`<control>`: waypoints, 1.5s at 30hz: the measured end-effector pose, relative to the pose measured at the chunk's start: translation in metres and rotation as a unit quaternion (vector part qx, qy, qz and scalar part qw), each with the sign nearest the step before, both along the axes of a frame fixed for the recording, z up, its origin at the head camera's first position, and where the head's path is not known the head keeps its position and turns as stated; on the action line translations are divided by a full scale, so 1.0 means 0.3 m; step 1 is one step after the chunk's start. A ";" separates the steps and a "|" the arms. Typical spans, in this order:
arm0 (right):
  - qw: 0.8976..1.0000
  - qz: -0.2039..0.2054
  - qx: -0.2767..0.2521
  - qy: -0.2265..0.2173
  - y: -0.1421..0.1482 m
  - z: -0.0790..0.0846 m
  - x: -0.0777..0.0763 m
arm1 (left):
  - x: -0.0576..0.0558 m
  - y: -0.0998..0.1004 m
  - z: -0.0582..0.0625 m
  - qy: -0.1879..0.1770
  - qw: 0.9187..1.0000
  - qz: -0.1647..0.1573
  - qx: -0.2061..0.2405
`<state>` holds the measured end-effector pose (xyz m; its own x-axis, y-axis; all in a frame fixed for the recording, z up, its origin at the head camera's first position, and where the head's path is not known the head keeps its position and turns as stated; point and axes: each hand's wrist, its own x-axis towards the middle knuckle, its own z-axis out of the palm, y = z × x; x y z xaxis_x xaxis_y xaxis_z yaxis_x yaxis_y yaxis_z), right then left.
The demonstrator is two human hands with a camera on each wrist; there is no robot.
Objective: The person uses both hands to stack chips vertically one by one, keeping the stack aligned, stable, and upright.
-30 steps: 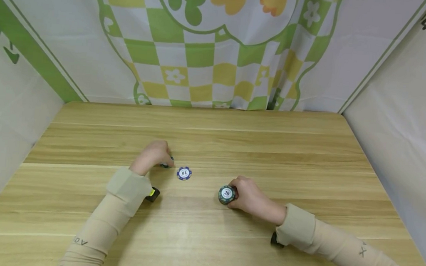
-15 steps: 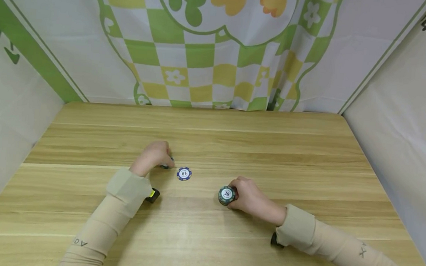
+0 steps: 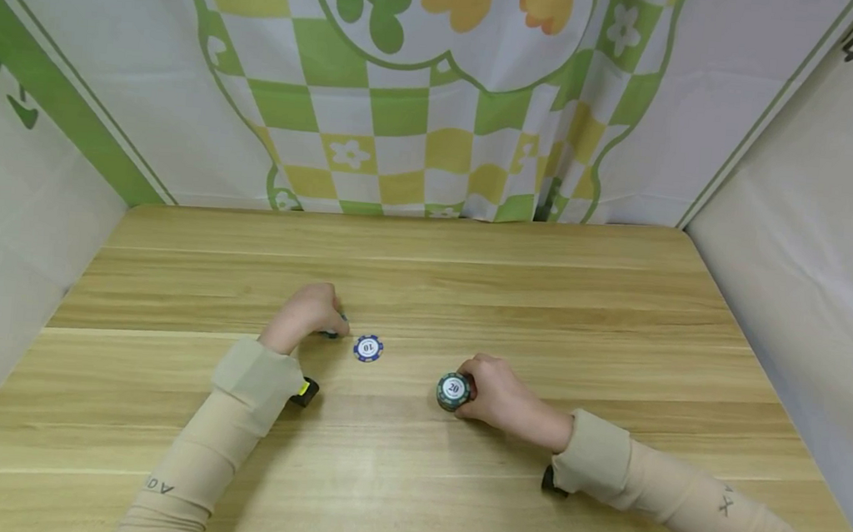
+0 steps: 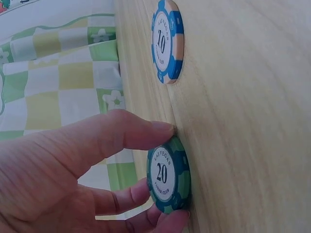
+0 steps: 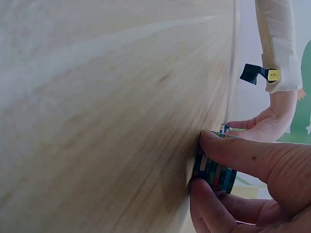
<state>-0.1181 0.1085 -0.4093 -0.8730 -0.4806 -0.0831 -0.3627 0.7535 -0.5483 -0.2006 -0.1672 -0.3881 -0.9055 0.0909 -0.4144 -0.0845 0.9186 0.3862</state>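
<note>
My left hand (image 3: pixel 308 313) pinches the rim of a green poker chip (image 4: pixel 164 174) marked 20, thumb on one side and fingers on the other. The chip lies flat at the tabletop, mostly hidden by the hand in the head view. Just to its right is a blue poker chip (image 3: pixel 368 348) marked 10, with nothing touching it. Further right, my right hand (image 3: pixel 502 399) grips a short stack of poker chips (image 5: pixel 216 171) between thumb and fingers. A green chip marked 20 tops this stack, and mixed-colour edges show beneath, down at the table surface.
The wooden table (image 3: pixel 409 482) reaches back to a green and yellow checked curtain (image 3: pixel 399 130). White cloth panels hang along the left and right sides. A black wrist mount (image 3: pixel 305 391) sits under the left sleeve, another (image 3: pixel 554 480) under the right.
</note>
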 end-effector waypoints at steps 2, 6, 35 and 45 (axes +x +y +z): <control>1.000 0.003 -0.002 0.003 0.002 -0.003 -0.001 | 0.000 0.000 0.000 0.000 1.000 0.002 0.002; 1.000 0.007 -0.002 0.008 0.005 -0.004 -0.001 | 0.002 0.002 0.007 0.002 1.000 0.006 0.001; 1.000 0.006 0.003 0.002 0.005 0.001 0.001 | -0.013 -0.034 0.019 0.042 0.991 0.025 0.122; 1.000 0.009 0.001 0.008 0.006 -0.001 0.000 | -0.017 -0.009 0.036 0.008 0.988 0.043 0.150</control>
<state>-0.1182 0.1102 -0.4096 -0.8650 -0.4968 -0.0711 -0.3850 0.7477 -0.5411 -0.2058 -0.1697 -0.3772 -0.9216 0.1290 -0.3662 -0.1495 0.7525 0.6414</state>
